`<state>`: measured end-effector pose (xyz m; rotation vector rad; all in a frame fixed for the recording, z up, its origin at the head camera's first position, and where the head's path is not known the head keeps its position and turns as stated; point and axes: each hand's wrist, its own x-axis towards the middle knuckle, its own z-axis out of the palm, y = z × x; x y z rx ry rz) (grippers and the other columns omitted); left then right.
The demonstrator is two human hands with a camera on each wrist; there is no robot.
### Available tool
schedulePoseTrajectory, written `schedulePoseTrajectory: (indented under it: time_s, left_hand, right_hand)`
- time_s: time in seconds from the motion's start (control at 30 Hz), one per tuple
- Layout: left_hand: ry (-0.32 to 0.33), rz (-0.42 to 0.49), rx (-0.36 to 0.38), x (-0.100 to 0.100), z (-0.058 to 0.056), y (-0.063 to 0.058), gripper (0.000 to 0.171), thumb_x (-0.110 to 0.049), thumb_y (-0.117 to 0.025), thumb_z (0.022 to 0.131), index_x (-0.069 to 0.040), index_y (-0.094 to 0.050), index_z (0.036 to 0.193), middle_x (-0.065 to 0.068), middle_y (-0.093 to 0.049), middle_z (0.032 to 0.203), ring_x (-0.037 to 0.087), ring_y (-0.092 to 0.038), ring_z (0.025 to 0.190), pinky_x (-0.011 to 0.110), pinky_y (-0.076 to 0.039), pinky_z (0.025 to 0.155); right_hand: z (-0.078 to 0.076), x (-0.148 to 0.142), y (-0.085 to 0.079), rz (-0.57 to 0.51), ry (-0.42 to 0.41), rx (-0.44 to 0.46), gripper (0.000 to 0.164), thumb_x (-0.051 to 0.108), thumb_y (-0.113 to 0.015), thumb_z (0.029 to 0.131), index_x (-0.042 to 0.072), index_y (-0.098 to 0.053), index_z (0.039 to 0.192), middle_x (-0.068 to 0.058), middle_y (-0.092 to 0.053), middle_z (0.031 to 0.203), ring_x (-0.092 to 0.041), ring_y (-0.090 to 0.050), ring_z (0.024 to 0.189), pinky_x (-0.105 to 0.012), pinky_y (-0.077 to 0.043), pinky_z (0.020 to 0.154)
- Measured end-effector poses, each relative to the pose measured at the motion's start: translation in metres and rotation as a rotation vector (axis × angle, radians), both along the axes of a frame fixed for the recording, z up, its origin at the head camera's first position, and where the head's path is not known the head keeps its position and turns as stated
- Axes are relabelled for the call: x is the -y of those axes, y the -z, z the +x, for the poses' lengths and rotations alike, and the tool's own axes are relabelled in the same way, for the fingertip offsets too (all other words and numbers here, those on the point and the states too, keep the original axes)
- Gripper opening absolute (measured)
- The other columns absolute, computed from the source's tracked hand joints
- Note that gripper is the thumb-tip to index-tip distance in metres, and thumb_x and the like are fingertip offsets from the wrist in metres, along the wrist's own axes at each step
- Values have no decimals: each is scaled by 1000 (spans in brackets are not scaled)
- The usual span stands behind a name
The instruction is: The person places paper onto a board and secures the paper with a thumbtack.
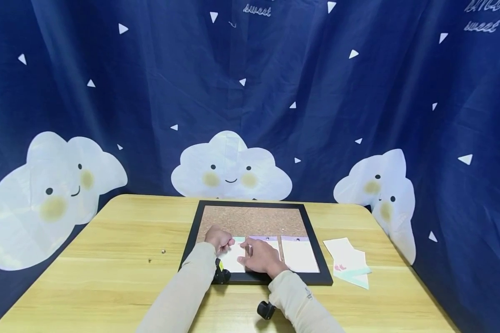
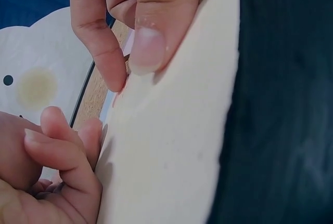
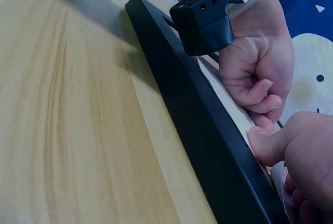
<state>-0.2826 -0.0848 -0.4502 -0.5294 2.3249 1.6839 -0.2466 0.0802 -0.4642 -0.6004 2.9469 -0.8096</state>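
Note:
A black-framed cork board [image 1: 254, 219] lies on the table, with several white paper sheets along its lower half. My left hand [image 1: 219, 238], its visible fingers curled, is at the top of the leftmost sheet [image 1: 236, 263], which has a mint strip. Its thumb and index fingertip are hidden, so I cannot tell what it grips. My right hand [image 1: 260, 255] rests over that sheet's right edge. In the left wrist view, the thumb of this right hand [image 2: 151, 21] presses on the paper [image 2: 166, 135], the index fingertip close by at a small red print.
Two lilac-topped sheets, one in the middle [image 1: 273, 243] and one at right [image 1: 300, 256], each carry a small dark pin at the top. Loose cards [image 1: 346, 254] overlap on the table right of the board. Two tiny pin-like pieces [image 1: 163, 251] lie at left. A patterned blue curtain [image 1: 250, 106] hangs behind.

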Motion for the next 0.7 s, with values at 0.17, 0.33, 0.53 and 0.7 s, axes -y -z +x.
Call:
schedulePoseTrajectory:
  time_s: [0.17,0.33,0.53,0.7]
  left_hand:
    - [7,5,4,0,1,-2,19,6,-55,84,4,-68,70,5,-56,55,6,-41,40,16,-34,37]
    - [20,-11,4,0,-1,-1,21,8,-54,82,3,-67,66,5,-55,54,6,-41,40,16,-33,36]
    - [46,-34,9,1,-2,-1,22,8,-52,83,3,-66,66,4,-53,54,6,-40,40,17,-32,36]
    - [64,-45,25,1,-2,-5,23,8,-53,85,4,-67,67,4,-53,53,6,-38,39,17,-32,36]
  right_hand:
    - [-1,-1,0,2,-2,-4,40,38,-74,81,19,-69,116,2,-65,91,-9,-50,63,-29,-42,51]
    - [-1,-1,0,2,4,-2,40,38,-74,81,20,-69,116,3,-64,89,-9,-50,62,-29,-42,51]
    - [0,0,0,7,11,7,39,38,-74,81,21,-69,116,6,-62,85,-9,-49,62,-29,-41,51]
    - [0,0,0,9,14,16,39,38,-74,81,21,-69,116,10,-54,72,-9,-49,62,-29,-41,51]
